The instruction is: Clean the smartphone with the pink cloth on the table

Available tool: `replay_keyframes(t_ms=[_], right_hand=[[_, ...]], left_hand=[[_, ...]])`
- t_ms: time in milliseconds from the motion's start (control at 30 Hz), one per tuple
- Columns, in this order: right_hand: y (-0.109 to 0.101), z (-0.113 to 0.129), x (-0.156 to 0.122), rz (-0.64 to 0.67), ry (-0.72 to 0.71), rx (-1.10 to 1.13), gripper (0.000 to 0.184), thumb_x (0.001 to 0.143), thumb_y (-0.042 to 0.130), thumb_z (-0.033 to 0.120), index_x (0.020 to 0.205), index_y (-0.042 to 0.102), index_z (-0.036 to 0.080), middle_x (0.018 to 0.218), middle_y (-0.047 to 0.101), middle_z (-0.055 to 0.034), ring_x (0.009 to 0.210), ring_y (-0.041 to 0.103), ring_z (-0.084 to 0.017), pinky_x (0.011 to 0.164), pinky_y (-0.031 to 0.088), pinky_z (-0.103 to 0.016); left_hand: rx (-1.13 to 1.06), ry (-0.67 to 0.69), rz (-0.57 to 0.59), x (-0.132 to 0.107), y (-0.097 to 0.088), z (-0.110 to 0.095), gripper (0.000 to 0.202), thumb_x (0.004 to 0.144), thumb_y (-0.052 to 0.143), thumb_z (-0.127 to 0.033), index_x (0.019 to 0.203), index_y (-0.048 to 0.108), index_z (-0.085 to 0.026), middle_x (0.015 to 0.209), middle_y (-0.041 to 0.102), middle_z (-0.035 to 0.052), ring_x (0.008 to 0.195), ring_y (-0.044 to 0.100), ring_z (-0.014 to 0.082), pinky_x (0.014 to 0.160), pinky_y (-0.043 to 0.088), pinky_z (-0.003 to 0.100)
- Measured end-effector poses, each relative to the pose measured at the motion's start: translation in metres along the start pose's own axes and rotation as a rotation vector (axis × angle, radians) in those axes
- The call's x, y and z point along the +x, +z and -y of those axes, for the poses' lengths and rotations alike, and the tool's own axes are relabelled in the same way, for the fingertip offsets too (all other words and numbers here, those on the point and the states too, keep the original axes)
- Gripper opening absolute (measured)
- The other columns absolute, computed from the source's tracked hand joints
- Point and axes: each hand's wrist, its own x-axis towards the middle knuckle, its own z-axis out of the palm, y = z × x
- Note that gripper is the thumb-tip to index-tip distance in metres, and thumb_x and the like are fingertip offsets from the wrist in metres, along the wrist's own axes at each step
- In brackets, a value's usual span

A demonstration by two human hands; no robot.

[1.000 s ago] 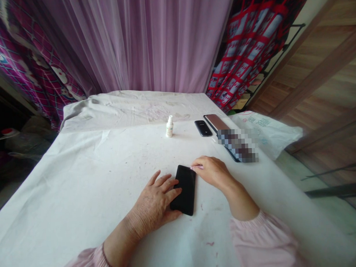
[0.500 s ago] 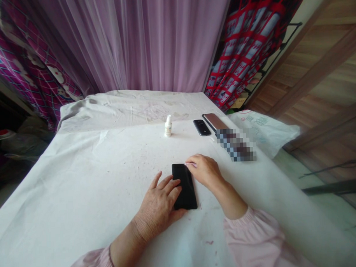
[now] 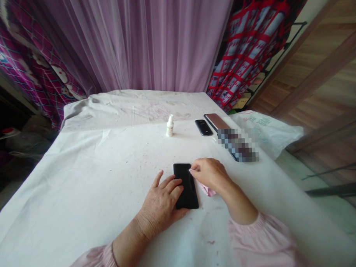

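Observation:
A black phone (image 3: pixel 186 185) lies flat on the white cloth-covered table (image 3: pixel 89 179) in front of me. My left hand (image 3: pixel 162 202) rests on the phone's left edge, fingers spread and pressing on it. My right hand (image 3: pixel 209 174) is closed on a small pink cloth (image 3: pixel 207 189), its fingertips at the phone's upper right corner. Part of the cloth hangs out under the palm.
A small white bottle (image 3: pixel 170 126) stands further back. To its right lie a small dark phone (image 3: pixel 203 127), a brownish phone (image 3: pixel 216 121) and a blurred patch. A white plastic bag (image 3: pixel 265 132) lies at the table's right edge. Curtains hang behind.
The phone has turned from tilted to nearly straight under my left hand. My right hand slid along its top right corner, and the pink cloth now shows below the palm.

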Motion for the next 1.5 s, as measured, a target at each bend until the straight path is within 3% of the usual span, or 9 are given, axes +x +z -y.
replay_keyframes(t_ms=[300,600,900,1500], right_hand=[[-0.006,0.000,-0.008,0.093,-0.036,-0.002,0.008,0.077,0.067,0.027,0.077,0.075,0.030,0.082,0.076,0.0014,0.083,0.069,-0.019,0.068,0.043,-0.026],[0.008,-0.001,0.003,-0.048,0.009,0.025,0.014,0.085,0.058,0.030,0.086,0.072,0.029,0.087,0.075,0.0019,0.082,0.068,-0.017,0.067,0.041,-0.025],[0.019,-0.004,0.012,-0.170,-0.071,0.052,0.017,0.090,0.055,0.027,0.090,0.072,0.027,0.097,0.073,-0.0002,0.085,0.066,-0.015,0.071,0.041,-0.024],[-0.012,0.001,-0.010,0.154,-0.055,0.039,0.011,0.075,0.065,0.021,0.078,0.073,0.027,0.081,0.074,0.0023,0.075,0.065,-0.015,0.062,0.039,-0.023]], left_hand=[[0.007,-0.008,0.017,-0.001,0.003,0.002,0.055,0.080,0.066,-0.059,0.119,0.062,-0.020,0.125,0.066,0.0085,0.124,0.054,0.0285,0.118,0.015,0.053],[0.000,-0.006,0.019,0.000,-0.002,0.001,0.051,0.082,0.064,-0.057,0.116,0.062,-0.019,0.124,0.066,0.0100,0.124,0.054,0.0292,0.116,0.020,0.054],[-0.008,0.016,0.062,-0.001,-0.006,0.002,0.052,0.081,0.065,-0.051,0.123,0.059,-0.020,0.129,0.064,0.0084,0.125,0.053,0.0281,0.117,0.019,0.053],[-0.041,0.000,0.085,0.000,-0.008,0.002,0.052,0.080,0.067,-0.050,0.123,0.060,-0.021,0.130,0.063,0.0091,0.127,0.053,0.0295,0.117,0.017,0.055]])
